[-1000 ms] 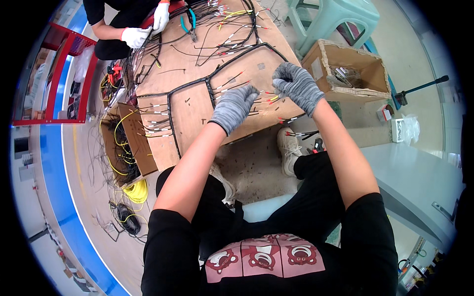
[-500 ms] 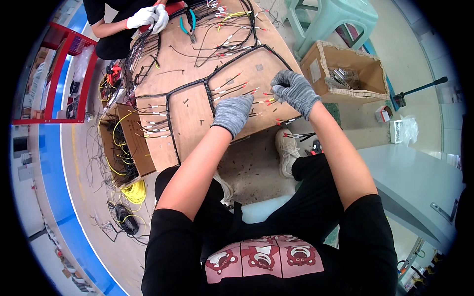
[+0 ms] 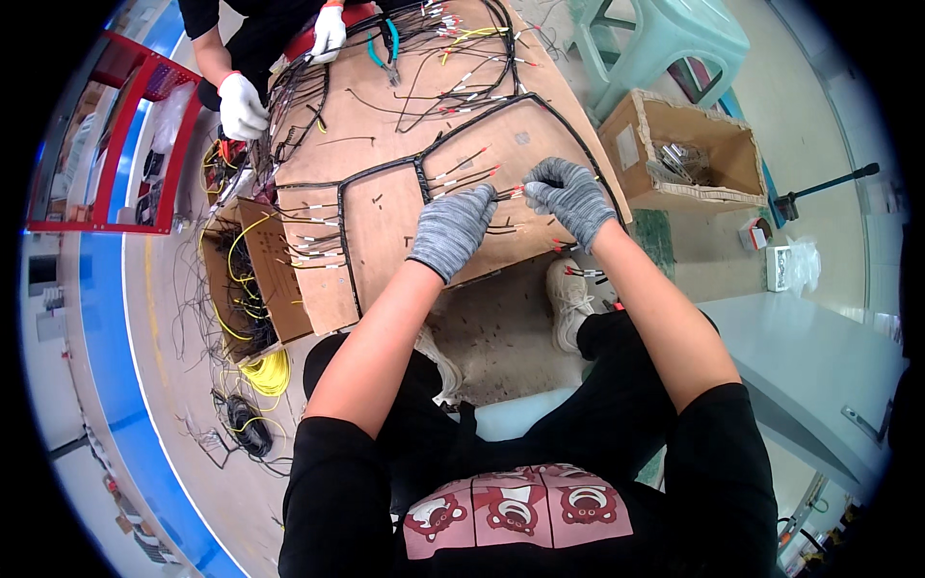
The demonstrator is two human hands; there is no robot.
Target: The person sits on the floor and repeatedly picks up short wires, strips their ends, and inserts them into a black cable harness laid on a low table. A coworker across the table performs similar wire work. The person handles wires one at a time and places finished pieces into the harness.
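Note:
A black wire harness (image 3: 385,166) branches over a brown wooden board (image 3: 381,246), with short wires ending in white sleeves and red tips. My left hand (image 3: 455,231), in a grey knit glove, is closed on dark wires (image 3: 497,195) at the board's near side. Just to its right, my right hand (image 3: 573,197), gloved alike, pinches at the red-and-white wire ends (image 3: 515,192). Its fingertips partly hide what they grip. More loose wire ends (image 3: 501,230) lie below, beside my left hand.
Across the board, a co-worker's white-gloved hands (image 3: 241,108) are at the harness, near teal-handled pliers (image 3: 393,39). A cardboard box (image 3: 626,144) and a green stool (image 3: 665,39) stand right. At left are a box of wires (image 3: 279,289), yellow cable (image 3: 268,374) and a red rack (image 3: 101,229).
My right hand has come down to the wire ends beside my left hand. The co-worker's hands, together before, have moved apart. The whole view has shifted slightly.

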